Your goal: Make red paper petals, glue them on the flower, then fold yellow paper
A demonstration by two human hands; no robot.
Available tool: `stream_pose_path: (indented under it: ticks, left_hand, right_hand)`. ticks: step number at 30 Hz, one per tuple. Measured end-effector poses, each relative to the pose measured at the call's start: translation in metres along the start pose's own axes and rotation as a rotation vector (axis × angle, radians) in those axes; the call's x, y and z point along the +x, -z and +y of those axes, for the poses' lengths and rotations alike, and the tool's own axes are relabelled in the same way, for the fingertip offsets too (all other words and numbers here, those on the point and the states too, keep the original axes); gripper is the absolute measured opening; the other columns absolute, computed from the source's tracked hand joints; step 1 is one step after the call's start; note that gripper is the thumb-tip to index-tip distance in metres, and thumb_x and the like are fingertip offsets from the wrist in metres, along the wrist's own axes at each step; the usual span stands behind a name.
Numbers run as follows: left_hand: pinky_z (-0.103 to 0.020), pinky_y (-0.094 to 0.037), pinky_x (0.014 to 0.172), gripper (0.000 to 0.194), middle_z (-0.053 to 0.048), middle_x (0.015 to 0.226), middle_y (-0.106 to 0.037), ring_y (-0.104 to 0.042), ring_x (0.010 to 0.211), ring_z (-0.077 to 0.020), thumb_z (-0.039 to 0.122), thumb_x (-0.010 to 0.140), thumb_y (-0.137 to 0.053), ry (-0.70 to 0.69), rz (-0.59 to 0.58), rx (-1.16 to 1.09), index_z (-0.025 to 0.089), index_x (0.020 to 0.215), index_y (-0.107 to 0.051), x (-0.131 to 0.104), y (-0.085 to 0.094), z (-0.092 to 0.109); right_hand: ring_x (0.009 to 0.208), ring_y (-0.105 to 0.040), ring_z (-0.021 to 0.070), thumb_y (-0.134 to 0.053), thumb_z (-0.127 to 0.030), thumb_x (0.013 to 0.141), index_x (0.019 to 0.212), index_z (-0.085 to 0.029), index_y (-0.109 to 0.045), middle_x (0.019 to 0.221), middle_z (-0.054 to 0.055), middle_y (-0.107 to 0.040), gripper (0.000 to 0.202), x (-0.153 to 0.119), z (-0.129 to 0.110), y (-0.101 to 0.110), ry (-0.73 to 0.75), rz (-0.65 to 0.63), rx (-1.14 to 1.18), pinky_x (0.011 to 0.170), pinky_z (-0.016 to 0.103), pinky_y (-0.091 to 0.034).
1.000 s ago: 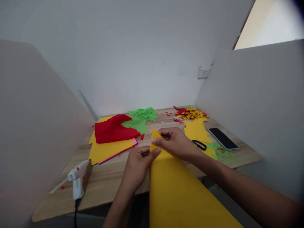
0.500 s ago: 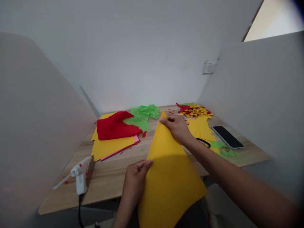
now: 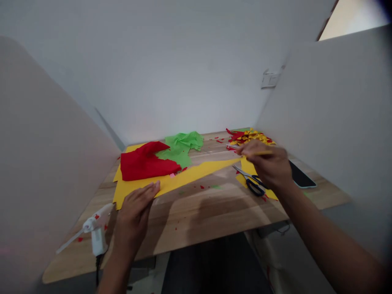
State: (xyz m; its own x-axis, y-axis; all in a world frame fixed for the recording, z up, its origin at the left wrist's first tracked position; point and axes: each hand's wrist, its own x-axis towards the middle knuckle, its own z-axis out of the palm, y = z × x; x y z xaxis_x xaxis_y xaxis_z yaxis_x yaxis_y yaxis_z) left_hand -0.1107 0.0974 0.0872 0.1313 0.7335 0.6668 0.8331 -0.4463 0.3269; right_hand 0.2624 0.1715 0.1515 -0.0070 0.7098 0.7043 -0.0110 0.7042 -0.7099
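Observation:
A yellow sheet (image 3: pixel 196 171) stretches between my two hands, seen nearly edge-on and narrowing toward the right. My left hand (image 3: pixel 134 208) grips its near left part, fingers on top and the thumb hidden. My right hand (image 3: pixel 269 163), somewhat blurred, is closed on its far right end, and a yellow strip shows across the fingers. Just below that hand, dark-handled scissors (image 3: pixel 252 183) lie partly open on yellow pieces. Left of my left hand is a white glue gun (image 3: pixel 97 232). Red cloth-like material (image 3: pixel 148 163) lies beyond the left hand.
Crumpled green material (image 3: pixel 183 145) lies at the back of the wooden table (image 3: pixel 171 237). A pile of yellow and red cut pieces (image 3: pixel 252 136) sits at the back right. A phone (image 3: pixel 301 175) lies at the right. Partitions stand on both sides.
The yellow sheet has swung from upright before me to low and sideways over the table. My left hand has moved left, my right hand right. The scissors now show more fully.

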Motion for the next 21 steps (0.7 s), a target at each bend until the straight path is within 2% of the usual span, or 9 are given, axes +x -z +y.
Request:
stream_pose_path:
  ticks: [2,4,7,9,11,13,15,18,21]
  left_hand:
    - [-0.044,-0.049,0.097,0.035,-0.007,0.125,-0.07,-0.063,0.117,-0.0266,0.028,0.096,-0.046,-0.065,-0.068,0.161,0.026,0.126,-0.065,-0.004,0.003,-0.024]
    - [-0.047,-0.051,0.092,0.036,-0.01,0.125,-0.07,-0.063,0.116,-0.0307,0.027,0.096,-0.043,-0.061,-0.088,0.32,0.023,0.125,-0.065,-0.012,0.0,-0.032]
    - [-0.046,-0.051,0.093,0.036,-0.011,0.129,-0.067,-0.062,0.116,-0.0292,0.024,0.094,-0.045,-0.08,-0.114,0.353,0.023,0.126,-0.063,-0.031,-0.025,-0.003]
    - [-0.042,-0.05,0.098,0.038,-0.008,0.134,-0.064,-0.058,0.123,-0.0246,0.021,0.094,-0.045,-0.156,-0.268,0.193,0.025,0.129,-0.061,-0.043,-0.053,0.035]
    - [-0.043,-0.049,0.102,0.04,-0.008,0.139,-0.06,-0.055,0.127,-0.0245,0.024,0.093,-0.048,-0.235,-0.436,0.102,0.026,0.131,-0.06,-0.053,-0.081,0.069]
    - [-0.049,-0.046,0.105,0.045,-0.007,0.146,-0.054,-0.051,0.132,-0.027,0.027,0.093,-0.053,-0.226,-0.569,0.117,0.029,0.137,-0.055,-0.059,-0.102,0.087]
    - [-0.054,-0.043,0.106,0.049,-0.006,0.151,-0.048,-0.047,0.136,-0.029,0.029,0.093,-0.054,-0.185,-0.638,0.153,0.033,0.141,-0.05,-0.061,-0.112,0.09]
    - [-0.056,-0.039,0.108,0.045,-0.003,0.153,-0.045,-0.044,0.138,-0.0284,0.03,0.095,-0.05,-0.111,-0.676,0.156,0.036,0.14,-0.052,-0.056,-0.111,0.081]
    - [-0.054,-0.035,0.111,0.038,-0.001,0.152,-0.047,-0.043,0.139,-0.0264,0.033,0.097,-0.048,-0.047,-0.693,0.113,0.035,0.134,-0.058,-0.05,-0.106,0.079]
  right_hand:
    - [0.088,-0.07,0.0189,-0.075,-0.019,0.081,0.088,-0.031,-0.078,0.089,-0.001,-0.073,0.015,-0.04,0.002,0.017,0.084,-0.074,-0.124,0.084,0.036,-0.056]
    - [0.092,-0.072,0.0175,-0.066,-0.013,0.088,0.099,-0.033,-0.076,0.097,0.001,-0.075,0.025,-0.085,0.011,0.027,0.128,-0.192,-0.323,0.081,0.032,-0.059]
    - [0.108,-0.069,0.018,-0.055,-0.015,0.095,0.116,-0.028,-0.07,0.114,0.006,-0.074,0.029,-0.146,0.033,0.024,0.182,-0.493,-0.455,0.089,0.031,-0.059]
    - [0.12,-0.063,0.019,-0.05,-0.014,0.097,0.123,-0.027,-0.067,0.124,0.007,-0.071,0.034,-0.173,0.042,0.011,0.12,-0.655,-0.6,0.099,0.035,-0.054]
    - [0.129,-0.056,0.0224,-0.056,-0.024,0.096,0.131,-0.026,-0.061,0.135,0.008,-0.064,0.036,-0.188,0.045,-0.003,0.053,-0.756,-0.733,0.109,0.043,-0.047]
    - [0.136,-0.048,0.0265,-0.062,-0.036,0.092,0.14,-0.024,-0.054,0.145,0.01,-0.054,0.05,-0.194,0.043,-0.014,-0.007,-0.819,-0.826,0.114,0.05,-0.04]
    - [0.14,-0.042,0.0277,-0.063,-0.037,0.09,0.144,-0.023,-0.048,0.151,0.01,-0.047,0.058,-0.196,0.038,-0.018,-0.039,-0.847,-0.87,0.115,0.051,-0.038]
    - [0.14,-0.042,0.0234,-0.054,-0.019,0.091,0.144,-0.022,-0.048,0.151,0.007,-0.048,0.053,-0.198,0.032,-0.012,-0.047,-0.813,-0.86,0.115,0.048,-0.038]
    - [0.141,-0.041,0.02,-0.044,-0.005,0.084,0.144,-0.016,-0.045,0.149,0.01,-0.05,0.062,-0.196,0.029,0.0,-0.095,-0.743,-0.842,0.117,0.046,-0.037]
